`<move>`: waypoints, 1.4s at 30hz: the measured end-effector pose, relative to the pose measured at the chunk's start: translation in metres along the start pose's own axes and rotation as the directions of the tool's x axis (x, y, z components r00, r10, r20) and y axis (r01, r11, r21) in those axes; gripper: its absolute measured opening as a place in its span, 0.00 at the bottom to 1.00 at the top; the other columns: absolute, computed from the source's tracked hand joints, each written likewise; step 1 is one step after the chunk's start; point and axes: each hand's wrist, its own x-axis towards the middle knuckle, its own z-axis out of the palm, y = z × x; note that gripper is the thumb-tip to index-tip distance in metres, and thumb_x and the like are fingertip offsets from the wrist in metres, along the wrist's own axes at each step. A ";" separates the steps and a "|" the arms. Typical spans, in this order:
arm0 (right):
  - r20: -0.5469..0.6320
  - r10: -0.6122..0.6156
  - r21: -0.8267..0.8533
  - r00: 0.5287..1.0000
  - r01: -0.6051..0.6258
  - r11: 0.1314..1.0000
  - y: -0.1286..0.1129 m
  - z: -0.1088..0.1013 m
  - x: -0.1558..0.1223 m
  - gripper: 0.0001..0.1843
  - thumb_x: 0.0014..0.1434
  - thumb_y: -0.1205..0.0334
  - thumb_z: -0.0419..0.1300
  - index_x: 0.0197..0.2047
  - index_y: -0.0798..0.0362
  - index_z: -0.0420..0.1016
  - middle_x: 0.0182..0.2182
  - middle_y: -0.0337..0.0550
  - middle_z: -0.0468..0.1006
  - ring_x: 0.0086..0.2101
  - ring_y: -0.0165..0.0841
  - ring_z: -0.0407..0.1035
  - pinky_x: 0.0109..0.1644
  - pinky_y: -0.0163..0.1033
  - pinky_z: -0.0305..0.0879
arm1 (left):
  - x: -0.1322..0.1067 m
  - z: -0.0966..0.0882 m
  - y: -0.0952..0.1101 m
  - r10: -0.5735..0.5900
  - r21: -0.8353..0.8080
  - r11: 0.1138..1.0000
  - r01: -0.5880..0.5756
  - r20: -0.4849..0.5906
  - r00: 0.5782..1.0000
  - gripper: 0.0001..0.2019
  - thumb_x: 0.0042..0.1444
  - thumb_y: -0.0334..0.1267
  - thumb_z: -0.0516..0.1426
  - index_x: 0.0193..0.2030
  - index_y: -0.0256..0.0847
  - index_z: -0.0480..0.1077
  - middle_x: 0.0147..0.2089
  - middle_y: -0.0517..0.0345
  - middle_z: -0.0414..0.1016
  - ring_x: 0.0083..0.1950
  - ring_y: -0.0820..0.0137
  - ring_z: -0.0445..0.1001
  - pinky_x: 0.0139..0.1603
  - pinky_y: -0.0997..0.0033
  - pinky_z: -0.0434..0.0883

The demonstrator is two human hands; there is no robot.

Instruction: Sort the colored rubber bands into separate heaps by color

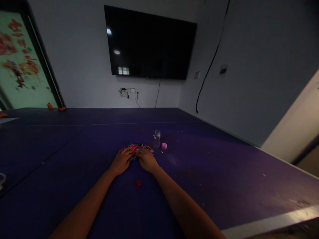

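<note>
A low pile of thin, multicoloured pieces (136, 147) lies on the purple surface; they look like small rubber bands, but are too small to be sure. My left hand (121, 161) rests palm down on the pile's left and near edge, fingers stretched out. Over its right part lies my right hand (147, 160), also palm down with the fingers extended. Both hide some of the pieces. Just beyond my right hand stands a clear, uncapped bottle (156, 141). A pink cap (164, 146) sits to its right. Between my forearms is a small red cluster (138, 184), apart from the pile.
The wide purple surface (199, 166) carries scattered white specks and a seam on the left. A white object (2, 181) is cut off at the left edge. Orange items (50, 106) lie at the far left. A television (152, 43) hangs on the wall, with a dark cable (211, 63) to its right.
</note>
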 end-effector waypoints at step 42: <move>0.010 -0.026 0.008 1.000 0.026 1.000 0.000 0.000 0.001 0.19 0.55 0.74 0.52 0.46 0.52 0.76 0.46 0.47 0.76 0.51 0.37 0.64 0.56 0.43 0.57 | -0.001 0.005 -0.006 -0.011 0.006 1.000 0.011 -0.031 0.999 0.16 0.59 0.32 0.50 0.52 0.42 0.70 0.54 0.52 0.73 0.61 0.59 0.62 0.63 0.49 0.57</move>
